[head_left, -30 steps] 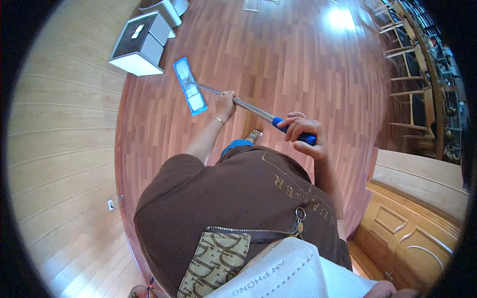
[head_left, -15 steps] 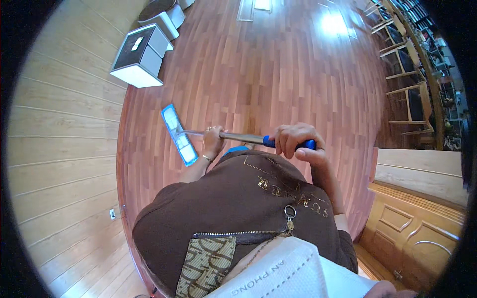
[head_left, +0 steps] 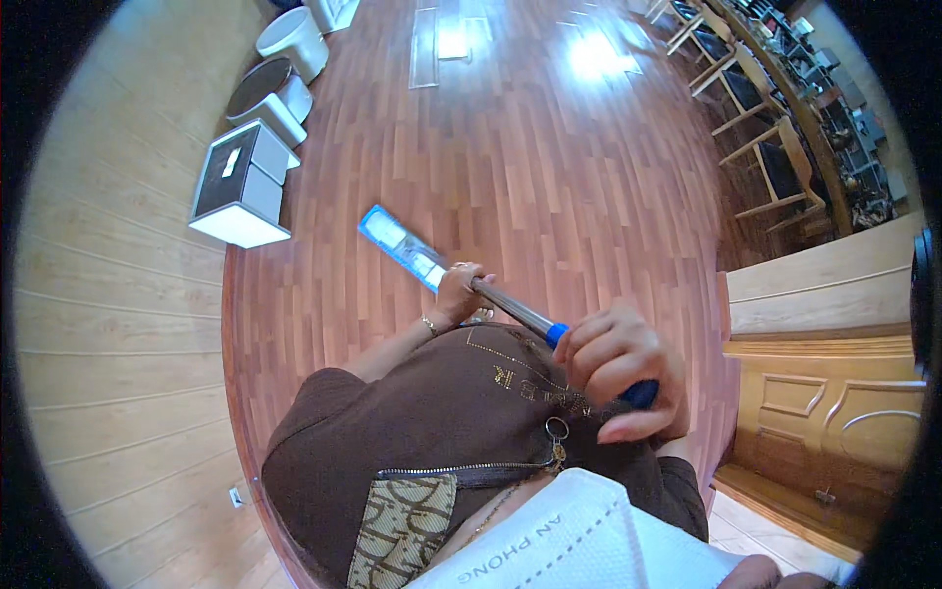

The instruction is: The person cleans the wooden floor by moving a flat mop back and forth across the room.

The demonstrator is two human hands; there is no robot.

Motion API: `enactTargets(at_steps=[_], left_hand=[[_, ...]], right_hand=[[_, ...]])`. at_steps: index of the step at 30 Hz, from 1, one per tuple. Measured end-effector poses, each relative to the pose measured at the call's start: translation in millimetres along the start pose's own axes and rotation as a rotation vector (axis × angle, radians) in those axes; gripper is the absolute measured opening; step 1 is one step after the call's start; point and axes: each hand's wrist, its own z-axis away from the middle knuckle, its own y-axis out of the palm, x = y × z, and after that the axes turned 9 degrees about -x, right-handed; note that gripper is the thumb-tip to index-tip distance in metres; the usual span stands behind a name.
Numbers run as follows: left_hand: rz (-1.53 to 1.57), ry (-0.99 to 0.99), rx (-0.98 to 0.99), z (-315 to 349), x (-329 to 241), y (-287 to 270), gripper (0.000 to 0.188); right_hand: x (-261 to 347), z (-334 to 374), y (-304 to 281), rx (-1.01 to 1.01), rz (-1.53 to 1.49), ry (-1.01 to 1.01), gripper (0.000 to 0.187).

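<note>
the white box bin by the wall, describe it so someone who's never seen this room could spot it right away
Start at the pale wood-panelled wall on the left and follow its foot along the reddish wooden floor. The white box bin is the nearest of the bins lined up there, up and left of the mop's blue head. It is the only square one, with a dark flat lid; the bins beyond it are round.

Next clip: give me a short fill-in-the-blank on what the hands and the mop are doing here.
1. Both hands grip the handle of a flat ____, whose blue head rests on the wooden floor.
2. The right hand closes on the handle's ____-coloured grip.
3. The left hand holds the bare ____ part of the shaft, nearer the head.
4. The white boxes stand by the ____ wall.

Missing words: mop; blue; metal; left
</note>
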Motion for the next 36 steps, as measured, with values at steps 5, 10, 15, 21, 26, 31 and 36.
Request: enactTargets(at_steps=[5, 10, 15, 21, 26, 31, 36], left_hand=[[0.095, 0.013, 0.107, -39, -2, 36, 0.027], [0.198, 0.124, 0.228, -58, -2, 67, 0.024], [0.834, -0.344, 0.333, -39, 18, 114, 0.018], [0.644, -0.22, 0.573, -67, -52, 0, 0.069], [1.105, -0.12, 0.392, -66, -104, -164, 0.085], [0.703, 0.453, 0.024, -55, -180, -228, 0.101], [0.468, 0.575, -0.102, -52, -177, -222, 0.03]], right_hand=[[17, -10, 8, 0.096, 0.314, 0.106, 0.029], [10, -20, 26, -0.018, 0.485, 0.032, 0.038], [2, -36, 38, -0.014, 0.453, -0.109, 0.036], [-46, -32, 16, -0.105, 0.482, -0.078, 0.032], [-143, -5, 1, -0.31, 0.424, 0.203, 0.028], [-244, 17, -2, -0.245, 0.538, 0.39, 0.03], [-341, 91, 8, -0.332, 0.391, 0.542, 0.029]])
